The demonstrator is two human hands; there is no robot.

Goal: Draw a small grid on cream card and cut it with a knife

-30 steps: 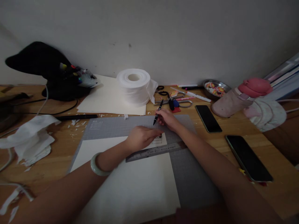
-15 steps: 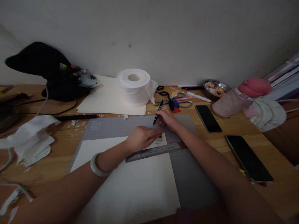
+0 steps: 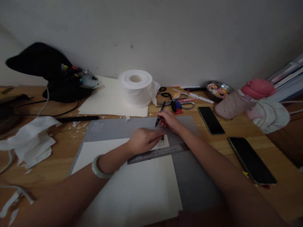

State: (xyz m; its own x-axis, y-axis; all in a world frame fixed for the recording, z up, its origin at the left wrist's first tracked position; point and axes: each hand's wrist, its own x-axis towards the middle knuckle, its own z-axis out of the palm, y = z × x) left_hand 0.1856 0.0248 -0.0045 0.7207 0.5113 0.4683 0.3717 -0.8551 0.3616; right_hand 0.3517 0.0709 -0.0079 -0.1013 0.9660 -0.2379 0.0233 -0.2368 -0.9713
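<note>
My right hand is closed around a black pen, its tip held above the grey cutting mat. My left hand rests on the white paper, fingers together and pointing right. Its fingertips are beside a small drawn figure of black lines near the paper's upper right edge; part of the drawing is hidden by the fingers. What is under those fingers, if anything, is hidden. A metal ruler lies slanted across the paper, just below my left hand.
Behind the mat stand a paper roll and scissors. Two phones, a pink bottle and a metal bowl are on the right. Crumpled tissue and a black bag lie left.
</note>
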